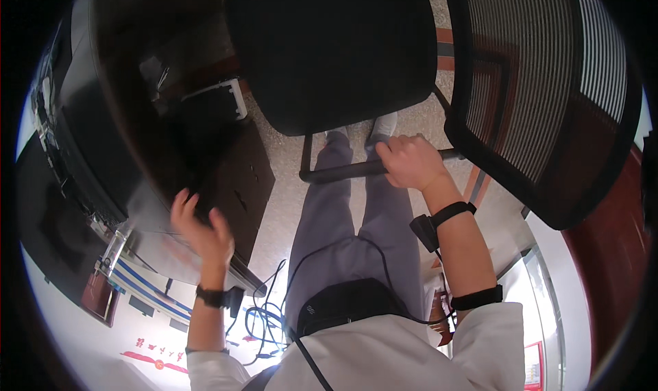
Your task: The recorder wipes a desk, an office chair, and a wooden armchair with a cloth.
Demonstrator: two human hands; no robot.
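1. Right hand [412, 163]'s gripping the armrest [343, 172] of a mesh office chair [377, 62], parked just ahead of the legs [322, 213].
2. Left hand [202, 233]'s open, nothing in it, near the drawer cabinet [250, 178].
3. Yank that chair too hard and the armrest could whack a leg, I reckon.

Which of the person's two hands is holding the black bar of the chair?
It is the right hand, curled over the black bar; the left hand is raised open and grips nothing.
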